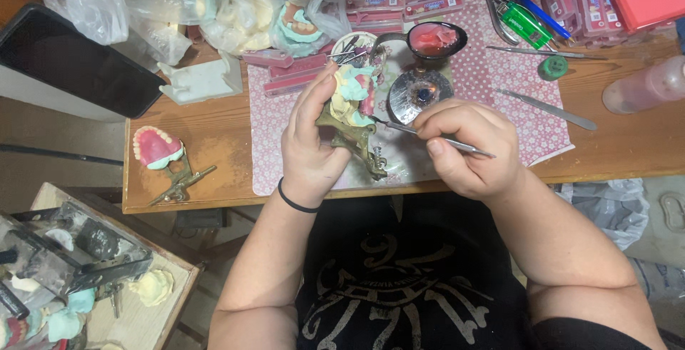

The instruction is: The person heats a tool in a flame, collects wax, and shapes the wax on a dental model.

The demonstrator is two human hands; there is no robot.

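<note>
Fingers of our left hand (310,139) clamp the dental model (353,104); right hand (467,146) pinches a metal tool (435,136), tip touching it.

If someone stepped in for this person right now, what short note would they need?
Left hand: grips a dental model on a metal articulator, held above the patterned mat.
Right hand: holds a thin metal tool, tip at the model.
Nearby: ladle of pink wax behind; a second articulated model sits at the table's left.
Progress: cannot be judged from here.
</note>
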